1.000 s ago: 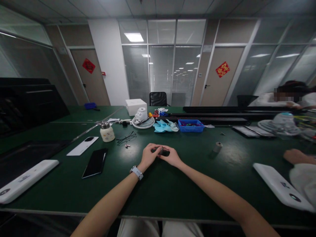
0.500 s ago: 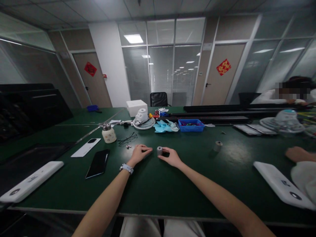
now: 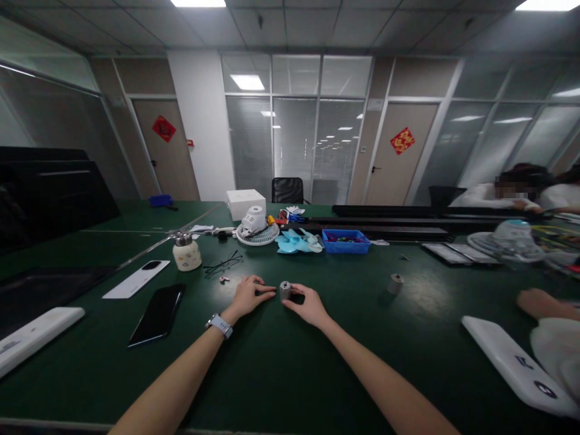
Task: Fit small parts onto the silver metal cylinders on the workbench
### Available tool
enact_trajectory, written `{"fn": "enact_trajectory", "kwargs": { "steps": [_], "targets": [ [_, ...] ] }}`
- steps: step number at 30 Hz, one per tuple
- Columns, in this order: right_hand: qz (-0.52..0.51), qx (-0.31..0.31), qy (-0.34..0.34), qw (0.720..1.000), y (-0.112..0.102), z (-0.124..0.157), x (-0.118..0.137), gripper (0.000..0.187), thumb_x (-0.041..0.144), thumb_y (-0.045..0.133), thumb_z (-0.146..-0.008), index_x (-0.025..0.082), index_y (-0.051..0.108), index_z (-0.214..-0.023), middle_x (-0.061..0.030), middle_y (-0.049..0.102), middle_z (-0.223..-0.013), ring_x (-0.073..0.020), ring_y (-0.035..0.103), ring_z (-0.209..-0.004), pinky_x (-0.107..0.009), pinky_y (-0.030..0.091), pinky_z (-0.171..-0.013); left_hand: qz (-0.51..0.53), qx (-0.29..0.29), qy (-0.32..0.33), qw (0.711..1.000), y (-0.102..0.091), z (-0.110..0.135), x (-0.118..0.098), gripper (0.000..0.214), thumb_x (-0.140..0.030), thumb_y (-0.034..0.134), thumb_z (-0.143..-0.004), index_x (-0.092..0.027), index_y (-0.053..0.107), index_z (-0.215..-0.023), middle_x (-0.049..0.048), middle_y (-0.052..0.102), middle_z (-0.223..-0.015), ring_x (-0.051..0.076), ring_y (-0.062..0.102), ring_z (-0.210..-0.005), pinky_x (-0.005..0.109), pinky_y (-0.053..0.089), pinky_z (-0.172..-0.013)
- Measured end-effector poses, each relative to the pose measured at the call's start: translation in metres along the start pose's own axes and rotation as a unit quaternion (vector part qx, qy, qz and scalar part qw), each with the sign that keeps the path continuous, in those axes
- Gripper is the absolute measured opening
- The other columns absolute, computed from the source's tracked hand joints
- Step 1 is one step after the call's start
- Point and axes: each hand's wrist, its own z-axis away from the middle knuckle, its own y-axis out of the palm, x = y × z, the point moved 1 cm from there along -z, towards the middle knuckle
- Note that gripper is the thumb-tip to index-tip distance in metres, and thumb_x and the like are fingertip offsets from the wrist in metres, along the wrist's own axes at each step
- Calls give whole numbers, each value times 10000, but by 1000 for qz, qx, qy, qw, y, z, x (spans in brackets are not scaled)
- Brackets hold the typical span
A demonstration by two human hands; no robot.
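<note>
From the middle can, one bottle is at ten o'clock and one more can at three. Two red signs.

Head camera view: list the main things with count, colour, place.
Table: 1, green, foreground
Near cylinder: 1, grey, middle
Other cylinder: 1, grey, right
Dark phone: 1, black, left
Bottle: 1, cream, left
Glasses: 1 pair, dark, beside bottle
Box: 1, white, back
Central tray: 1, blue, back
Doors: 2, brown, back wall
Nearest co-worker's sleeve: 1, white, right edge
Watch: 1, grey, left wrist
Left hand: 1, bare, just left of near cylinder
Right hand: 1, bare, on near cylinder
</note>
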Motion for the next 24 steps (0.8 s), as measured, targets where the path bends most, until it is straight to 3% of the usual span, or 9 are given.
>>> {"fn": "enact_trajectory", "kwargs": {
  "steps": [9, 15, 20, 24],
  "targets": [
    [144, -15, -9, 989, 6, -14, -1, 528, 518, 738, -594, 244, 680, -1041, -58, 668, -948, -220, 603, -893, -336, 462, -812, 16, -8, -2, 1000, 4, -2, -4, 338, -583, 538, -780, -398, 699, -1013, 41, 571, -1023, 217, 477, -965, 350, 351, -840],
    [144, 14, -16, 989, 5, -17, 1, 404, 456, 727, -621, 232, 699, -956, -52, 668, -946, -223, 577, -911, -328, 434, -827, 58, -12, -8, 998, 6, 1, -8, 350, -584, 529, -782, -389, 701, -1016, 45, 571, -1024, 211, 478, -969, 343, 361, -840],
    [137, 20, 14, 990, 8, -21, -22, 469, 462, 733, -580, 238, 691, -989, -78, 665, -1027, -276, 564, -988, -389, 411, -901, 76, -13, -36, 996, 10, -3, -9, 324, -569, 571, -755, -380, 719, -972, 43, 581, -1020, 214, 482, -969, 346, 363, -856],
    [149, 69, 40, 986, 12, -39, -47, 456, 525, 736, -537, 341, 702, -952, -44, 688, -1012, -313, 567, -1001, -431, 397, -919, 88, 0, -26, 996, 23, -13, 1, 277, -585, 588, -726, -428, 726, -908, 47, 601, -968, 215, 502, -918, 350, 394, -822]
  ]
}}
